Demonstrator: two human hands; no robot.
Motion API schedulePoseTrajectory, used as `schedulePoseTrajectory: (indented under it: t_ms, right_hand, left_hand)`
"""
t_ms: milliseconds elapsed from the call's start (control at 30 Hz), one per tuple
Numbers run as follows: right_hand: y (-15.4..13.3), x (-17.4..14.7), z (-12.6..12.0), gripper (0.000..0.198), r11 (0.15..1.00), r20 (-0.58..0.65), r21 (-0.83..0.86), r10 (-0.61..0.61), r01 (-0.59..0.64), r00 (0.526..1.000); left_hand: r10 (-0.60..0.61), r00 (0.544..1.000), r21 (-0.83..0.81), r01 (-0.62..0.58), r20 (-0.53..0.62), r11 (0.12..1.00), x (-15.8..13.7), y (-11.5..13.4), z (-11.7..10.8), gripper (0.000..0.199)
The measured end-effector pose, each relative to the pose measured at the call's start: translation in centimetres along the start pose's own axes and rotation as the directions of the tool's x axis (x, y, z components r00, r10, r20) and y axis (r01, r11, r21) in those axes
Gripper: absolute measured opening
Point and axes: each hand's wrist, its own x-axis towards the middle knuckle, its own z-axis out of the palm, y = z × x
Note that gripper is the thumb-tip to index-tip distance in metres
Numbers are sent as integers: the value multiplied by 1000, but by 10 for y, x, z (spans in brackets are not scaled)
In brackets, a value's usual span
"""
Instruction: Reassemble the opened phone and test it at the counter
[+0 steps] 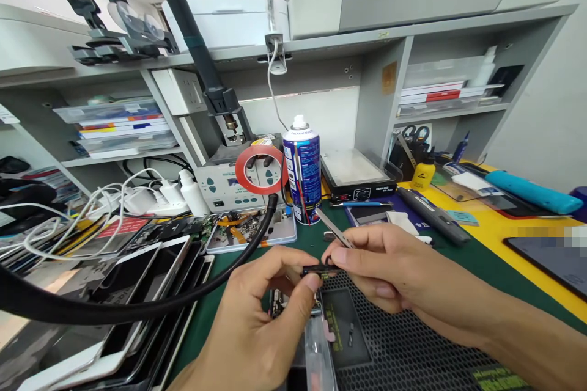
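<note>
Component, dark, long axis crosswise: left hand pinches left end; right hand, at right end, clasps metal tool.

Left hand, right hand bare; right forearm uncovered; thumbnails apparently short.

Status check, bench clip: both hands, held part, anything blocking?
Left hand pinching small dark part. Right hand at its other end, holding slim metal tool. Fingers partly cover the part.
</note>
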Motion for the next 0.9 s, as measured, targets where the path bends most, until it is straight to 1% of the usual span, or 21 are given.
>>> schedulePoseTrajectory:
  t_ms: [67, 133, 200, 267, 333, 400, 467, 500, 567, 633, 733, 833, 900]
  right_hand:
    - [-1, 0, 0, 31, 1000, -5, 2, 3, -3, 1000]
    - [-2, -1, 1, 30, 1000, -24, -1, 9, -9, 1000]
    - [-3, 0, 0, 31, 1000, -56, -5, 6, -7, 998]
    - [-4, 0, -1, 34, 1000, -85, 0, 1, -1, 996]
    - [-3, 1, -2, 37, 1000, -88, 18, -1, 3, 996]
    - [-3, 1, -2, 38, 999, -39, 20, 26, -25, 999]
    - [-3, 0, -1, 36, 999, 20, 4, 52, -52, 998]
    - [-3, 0, 0, 34, 998, 37, 1, 57, -57, 998]
    - [-3, -1, 2, 29, 999, 33, 17, 45, -46, 998]
    - [-2, -2, 4, 27, 999, 9, 32, 30, -31, 999]
    - [0, -2, 6, 27, 999, -18, 17, 28, -27, 999]
    - [2, 0, 5, 23, 999, -28, -41, -22, 21, 999]
    - [3, 1, 5, 20, 994, -27, -87, -69, 66, 997]
  left_hand:
    - [9, 1000, -3, -9, -12, 1000, -2, -1, 1, 9]
    - [51, 997, 2, -51, -64, 999, -3, -2, 1, 10]
    - [124, 983, 41, -120, -134, 992, -3, -4, 1, 15]
    - [227, 956, 136, -204, -185, 970, -2, -7, 0, 22]
    - [345, 917, 258, -289, -202, 922, -1, -10, -2, 28]
    - [463, 866, 383, -368, -191, 847, 0, -12, -4, 33]
    - [556, 816, 489, -423, -161, 763, 0, -13, -6, 35]
    - [585, 799, 533, -437, -140, 724, -1, -13, -7, 36]
    - [617, 780, 593, -448, -106, 669, -3, -12, -8, 37]
    - [629, 772, 611, -454, -93, 648, -5, -11, -9, 37]
    - [622, 773, 589, -447, -125, 673, -6, -9, -7, 35]
    - [563, 807, 527, -405, -177, 747, -3, -7, -5, 32]
    - [522, 832, 475, -389, -187, 789, -1, -5, -3, 30]
